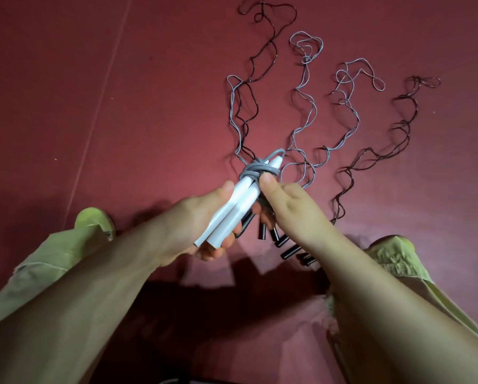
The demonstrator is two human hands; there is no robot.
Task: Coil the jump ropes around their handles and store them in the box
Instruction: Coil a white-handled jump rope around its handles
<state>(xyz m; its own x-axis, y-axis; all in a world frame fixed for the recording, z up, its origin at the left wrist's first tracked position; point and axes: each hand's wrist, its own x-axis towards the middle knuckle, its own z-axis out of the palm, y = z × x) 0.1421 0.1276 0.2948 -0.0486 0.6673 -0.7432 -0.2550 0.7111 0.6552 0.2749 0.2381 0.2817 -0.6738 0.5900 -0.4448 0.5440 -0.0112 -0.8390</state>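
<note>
dull red matting [121, 79] spreads under everything, matte and faintly speckled, with a pale seam running diagonally up its left side. above it the left hand [202, 225] is wrapped around a pair of white handles [232, 212] — smooth, slim, tapering cylinders held side by side and tilted up to the right. the right hand [285, 200] pinches the grey cord [256, 171] against the handles, thumb pressing on the first few turns near their upper ends. the cord looks like thin, springy coated cable; its loose length [301, 106] trails away across the mat in kinked waves, a sign it will want to spring back. to do this step well, i judge, the left hand should keep both handles clamped parallel while the right feeds cord under steady tension, laying each turn snug beside the last and working down the handles rather than piling up at the tips. other ropes lie on the mat: dark, glossy wiry ones [398, 134] and pale grey ones [348, 112], all crinkled, some crossing each other — so the trailing cord may snag them as it is drawn in. short black ribbed handles [287, 249] lie just below the right hand. no box is in view, so storing is a later step. green sleeves [52, 261] cover both upper forearms.
</note>
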